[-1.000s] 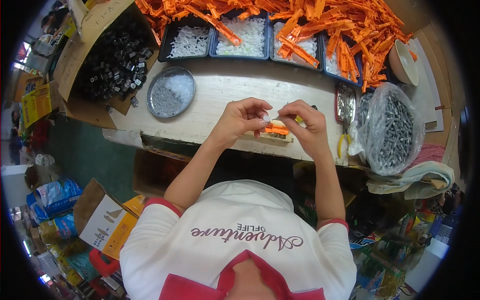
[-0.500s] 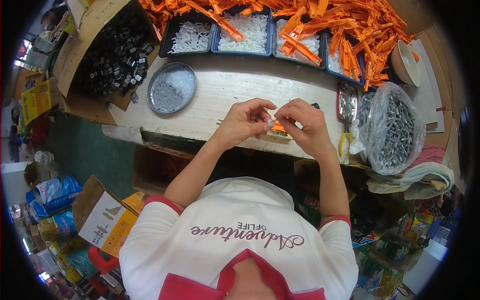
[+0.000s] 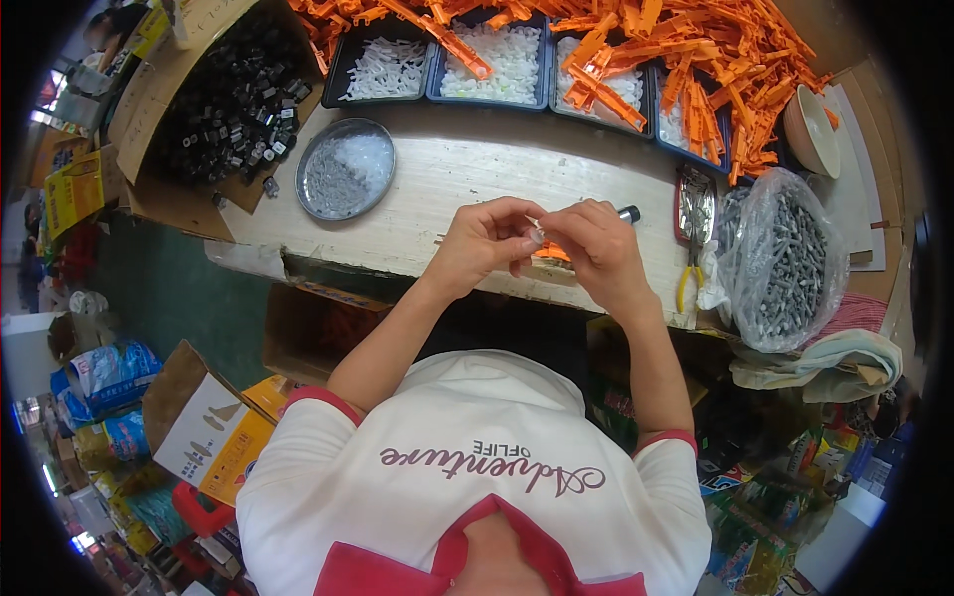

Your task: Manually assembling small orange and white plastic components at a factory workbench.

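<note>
My left hand (image 3: 485,246) is closed over the table's near edge, pinching a small whitish piece (image 3: 536,235) between thumb and fingertips. Right against it, the fingertips of my right hand (image 3: 602,248) are pinched at the same piece. Its exact shape is too small to make out. Just below the fingers, an orange plastic part (image 3: 553,251) lies at the table edge, partly covered by my hands. Behind my right hand the dark end of a cylindrical object (image 3: 628,214) sticks out.
Across the back stand trays of white pieces (image 3: 494,66) under heaped orange parts (image 3: 696,60). At left are a round dish (image 3: 345,169) and a carton of black parts (image 3: 234,119). Yellow-handled pliers (image 3: 688,283), a red tray (image 3: 694,204) and a bag of grey screw-like pieces (image 3: 785,258) lie right.
My right hand has moved slightly left, its fingertips now meeting those of my left hand at the small piece. More of the dark cylindrical object shows behind it.
</note>
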{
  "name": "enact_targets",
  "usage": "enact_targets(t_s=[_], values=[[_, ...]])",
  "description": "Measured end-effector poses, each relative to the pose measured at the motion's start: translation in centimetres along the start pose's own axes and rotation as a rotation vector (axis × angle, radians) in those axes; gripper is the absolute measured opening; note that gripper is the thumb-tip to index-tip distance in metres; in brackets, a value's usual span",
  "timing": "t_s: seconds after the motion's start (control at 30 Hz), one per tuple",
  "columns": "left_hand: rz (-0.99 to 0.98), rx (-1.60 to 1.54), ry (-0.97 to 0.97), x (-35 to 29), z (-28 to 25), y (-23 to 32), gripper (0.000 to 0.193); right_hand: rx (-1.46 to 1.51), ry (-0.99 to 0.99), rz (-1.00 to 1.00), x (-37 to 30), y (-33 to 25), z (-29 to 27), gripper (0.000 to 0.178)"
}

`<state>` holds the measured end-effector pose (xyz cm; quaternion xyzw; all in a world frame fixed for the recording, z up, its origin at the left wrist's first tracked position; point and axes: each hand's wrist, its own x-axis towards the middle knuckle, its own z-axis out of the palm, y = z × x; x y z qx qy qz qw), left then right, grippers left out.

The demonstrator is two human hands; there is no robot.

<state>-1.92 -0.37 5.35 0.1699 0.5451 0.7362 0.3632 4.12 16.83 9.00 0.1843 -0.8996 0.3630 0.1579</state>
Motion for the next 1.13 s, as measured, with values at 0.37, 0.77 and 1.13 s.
enact_targets(t_s=[0.37, 0.77, 1.13], values=[[0.079, -0.289, 0.082, -0.9, 0.8, -1.3, 0.02, 0.171, 0.204, 0.315, -2.4, -0.5, 3.0, 0.009], [0.096, -0.324, 0.065, -0.8, 0.8, -1.4, 0.02, 0.255, 0.311, 0.254, -2.1, -0.5, 3.2, 0.004], [0.154, -0.247, 0.144, -0.9, 1.2, -2.1, 0.019, 0.139, 0.378, 0.183, -2.0, -0.5, 4.2, 0.01]])
